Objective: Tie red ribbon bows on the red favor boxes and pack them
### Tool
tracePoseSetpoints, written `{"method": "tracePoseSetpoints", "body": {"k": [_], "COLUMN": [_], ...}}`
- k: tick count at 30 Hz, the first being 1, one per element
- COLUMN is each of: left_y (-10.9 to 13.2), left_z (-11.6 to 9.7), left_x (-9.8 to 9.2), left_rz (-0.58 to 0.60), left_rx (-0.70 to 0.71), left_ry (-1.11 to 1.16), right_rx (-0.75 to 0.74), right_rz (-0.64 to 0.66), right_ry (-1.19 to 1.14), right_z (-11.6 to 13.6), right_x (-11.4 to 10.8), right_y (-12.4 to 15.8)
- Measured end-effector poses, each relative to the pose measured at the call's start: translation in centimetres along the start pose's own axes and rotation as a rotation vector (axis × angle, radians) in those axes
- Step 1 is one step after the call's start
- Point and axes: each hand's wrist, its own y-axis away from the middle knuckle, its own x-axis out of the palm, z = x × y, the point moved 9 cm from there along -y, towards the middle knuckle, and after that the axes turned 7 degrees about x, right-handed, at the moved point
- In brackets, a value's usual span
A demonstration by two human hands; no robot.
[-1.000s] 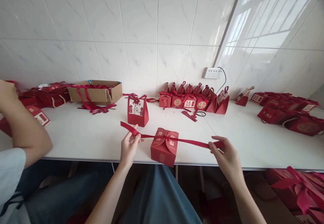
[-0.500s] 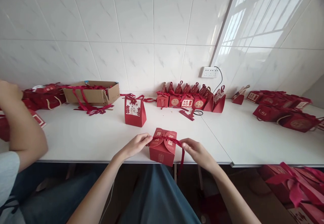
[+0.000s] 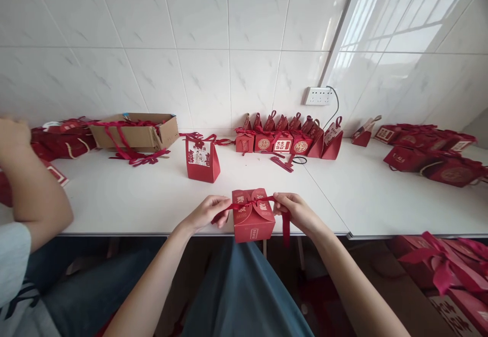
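A small red gift box [image 3: 253,221] with gold characters on its rounded flaps sits at the front edge of the white table [image 3: 152,200]. A red ribbon [image 3: 247,205] is knotted across its top. My left hand [image 3: 208,211] is closed on the ribbon's left end beside the box. My right hand [image 3: 295,211] pinches the right end, whose tail hangs down past the table edge.
A taller red box with a picture [image 3: 201,160] stands behind. A row of finished red boxes [image 3: 290,141] lines the wall under a socket [image 3: 319,95]. A cardboard box [image 3: 135,132] with ribbons lies back left. Another person's arm [image 3: 32,184] is at left. More red boxes [image 3: 430,156] lie right.
My hands drew in from holding the ribbon stretched wide to gripping it close on either side of the box. The box turned to face me squarely.
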Motion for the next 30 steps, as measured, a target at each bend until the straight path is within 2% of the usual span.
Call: {"method": "tracePoseSetpoints", "body": {"k": [5, 15, 23, 26, 30], "left_y": [-0.3, -0.6, -0.7, -0.4, 0.1], "left_z": [0.8, 1.1, 2.5, 1.8, -0.2], "left_x": [-0.8, -0.5, -0.1, -0.2, -0.8], "left_rz": [-0.045, -0.02, -0.031, -0.039, -0.063], "left_rx": [-0.022, -0.03, -0.023, -0.043, -0.039], "left_ry": [-0.011, 0.033, 0.084, 0.078, 0.038], "right_rx": [0.034, 0.041, 0.081, 0.071, 0.002], "right_rz": [0.027, 0.004, 0.027, 0.053, 0.066], "right_ry": [0.001, 0.057, -0.002, 0.005, 0.032], "right_z": [-0.5, -0.6, -2.2, -1.2, 1.7], "right_x": [-0.3, -1.0, -1.4, -1.3, -0.8], "right_y": [-0.1, 0.2, 0.2, 0.5, 1.1]}}
